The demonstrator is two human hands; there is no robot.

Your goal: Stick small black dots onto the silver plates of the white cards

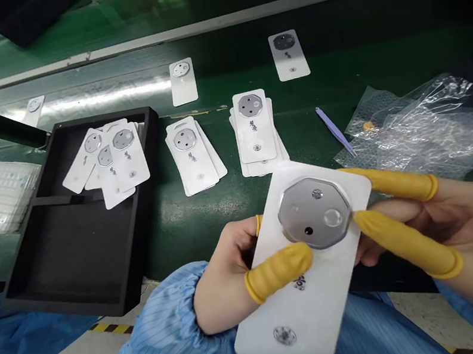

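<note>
A white card-shaped panel (296,318) with a grey octagonal plate (315,212) near its top is held tilted in front of me. My left hand (253,277) grips its left side, the thumb in a yellow finger cot lying across the front and the other fingers mostly behind. At the upper right edge, my right hand (434,222) pinches the panel between thumb and index finger, both in yellow cots. One stack of similar panels (255,131) lies just beyond it, and another stack (195,160) sits further left.
A black two-part tray (72,253) at the left holds several panels (130,158). Single panels (184,89) (290,59) lie further back on the green surface. Purple tweezers (334,129) and clear bubble wrap (433,132) are at the right. Clear plastic trays (1,195) sit far left.
</note>
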